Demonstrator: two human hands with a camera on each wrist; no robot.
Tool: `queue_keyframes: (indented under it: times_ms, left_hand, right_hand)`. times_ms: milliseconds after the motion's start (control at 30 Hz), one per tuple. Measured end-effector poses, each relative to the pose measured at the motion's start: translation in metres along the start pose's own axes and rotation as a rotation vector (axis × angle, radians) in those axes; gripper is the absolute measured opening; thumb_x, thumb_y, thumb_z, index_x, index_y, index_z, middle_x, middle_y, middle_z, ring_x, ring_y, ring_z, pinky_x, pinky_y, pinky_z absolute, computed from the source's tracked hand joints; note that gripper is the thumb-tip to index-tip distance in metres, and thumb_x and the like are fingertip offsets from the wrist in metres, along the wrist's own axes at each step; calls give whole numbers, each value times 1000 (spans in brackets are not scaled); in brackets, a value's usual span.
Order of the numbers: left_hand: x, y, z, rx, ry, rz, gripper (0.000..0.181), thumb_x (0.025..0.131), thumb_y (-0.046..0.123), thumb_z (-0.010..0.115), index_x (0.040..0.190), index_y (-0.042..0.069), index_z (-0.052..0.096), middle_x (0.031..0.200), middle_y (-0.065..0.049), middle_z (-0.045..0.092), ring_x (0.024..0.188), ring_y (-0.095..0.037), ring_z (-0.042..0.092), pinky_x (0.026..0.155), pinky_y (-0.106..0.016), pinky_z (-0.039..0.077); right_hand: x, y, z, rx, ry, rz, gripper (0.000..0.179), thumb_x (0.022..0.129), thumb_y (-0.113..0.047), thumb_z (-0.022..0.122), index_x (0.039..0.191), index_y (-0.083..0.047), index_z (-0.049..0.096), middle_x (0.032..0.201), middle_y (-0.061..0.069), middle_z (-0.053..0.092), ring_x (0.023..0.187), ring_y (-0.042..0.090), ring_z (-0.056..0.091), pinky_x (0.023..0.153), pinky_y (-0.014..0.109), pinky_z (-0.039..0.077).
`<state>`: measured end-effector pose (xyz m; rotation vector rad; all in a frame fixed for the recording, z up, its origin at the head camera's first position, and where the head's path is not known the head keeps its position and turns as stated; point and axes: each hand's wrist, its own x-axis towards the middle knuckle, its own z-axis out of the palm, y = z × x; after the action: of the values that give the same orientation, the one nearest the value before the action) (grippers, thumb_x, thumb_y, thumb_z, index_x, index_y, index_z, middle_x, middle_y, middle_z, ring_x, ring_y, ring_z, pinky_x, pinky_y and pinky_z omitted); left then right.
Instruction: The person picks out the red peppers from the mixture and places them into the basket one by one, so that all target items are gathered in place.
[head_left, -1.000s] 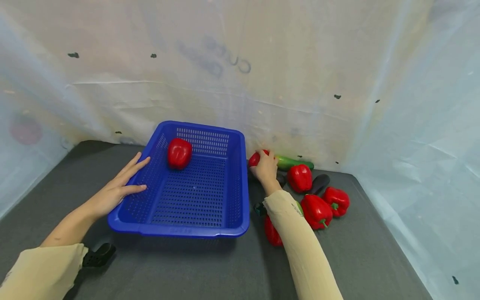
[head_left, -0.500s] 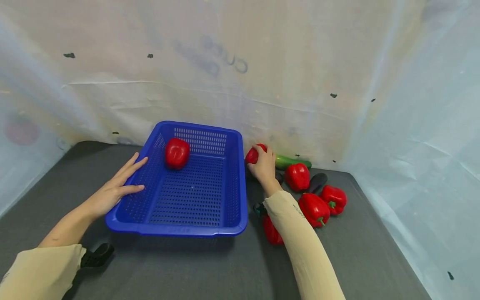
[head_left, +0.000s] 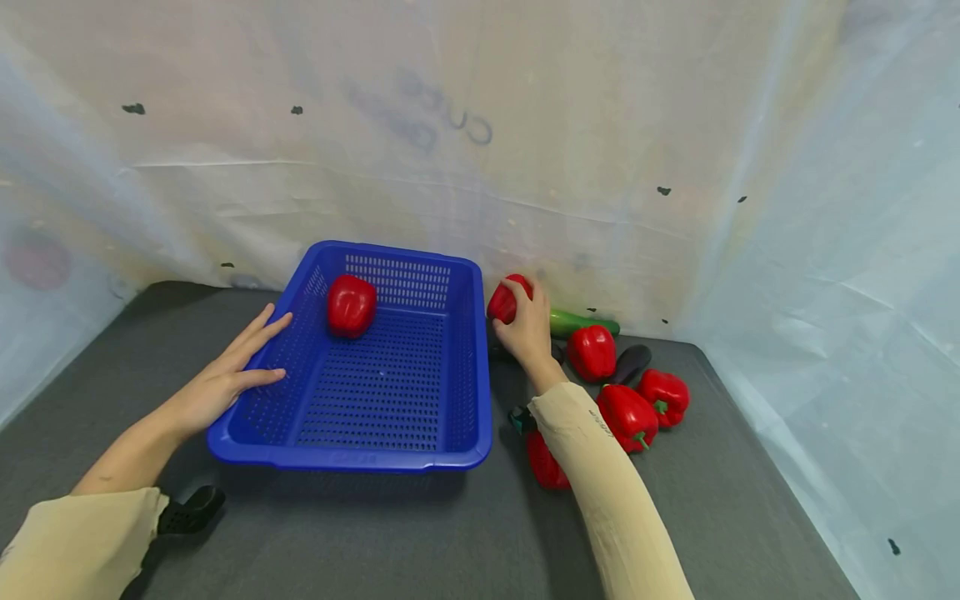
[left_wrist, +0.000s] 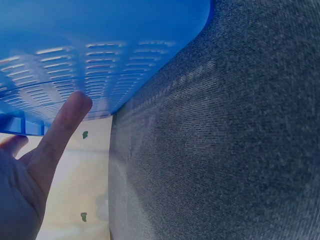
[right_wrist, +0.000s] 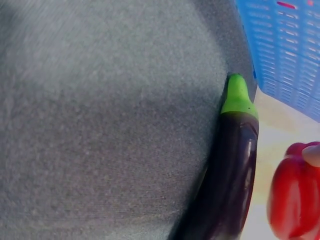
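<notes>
A blue perforated plastic basket (head_left: 367, 392) has one red bell pepper (head_left: 352, 306) inside, toward its back left. My left hand (head_left: 213, 392) rests on the basket's left side with its fingers stretched out straight over the rim. In the left wrist view, a finger (left_wrist: 67, 125) lies along the slotted outer wall. My right hand (head_left: 528, 331) grips another red bell pepper (head_left: 504, 302) just outside the basket's right back corner. The right wrist view has this pepper at its right edge, apart from the dark cloth, with a fingertip (right_wrist: 312, 155) on it.
A purple eggplant (right_wrist: 225, 175) with a green cap lies below the held pepper. Right of the arm are a green cucumber (head_left: 581, 322), a dark eggplant (head_left: 630, 363) and several red bell peppers (head_left: 627, 414). A plastic sheet (head_left: 600, 167) hangs behind the table.
My right hand has lifted its bell pepper and brought it slightly left, closer to the basket rim. My left hand stays on the basket. The view has shifted a little.
</notes>
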<state>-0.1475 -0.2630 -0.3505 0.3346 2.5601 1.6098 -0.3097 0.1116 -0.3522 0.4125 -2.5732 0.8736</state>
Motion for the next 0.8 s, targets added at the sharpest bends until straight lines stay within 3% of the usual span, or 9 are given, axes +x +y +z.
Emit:
queue_keyframes:
  times_ms: [367, 800]
  left_hand:
    - [0, 0, 0, -1, -3, 2, 69, 100, 18, 45, 156, 18, 4, 159, -6, -25, 140, -49, -22, 95, -81, 11]
    - [0, 0, 0, 4, -3, 0, 69, 100, 19, 45, 156, 18, 4, 159, -5, -25, 140, -50, -21, 94, -81, 13]
  right_hand:
    - [1, 1, 1, 20, 53, -141, 56, 75, -4, 70, 128, -8, 58, 146, 19, 37, 134, 38, 33, 109, 53, 33]
    - [9, -2, -12, 20, 39, -219, 57, 75, -3, 72, 129, -9, 57, 147, 17, 36, 135, 34, 32, 102, 50, 43]
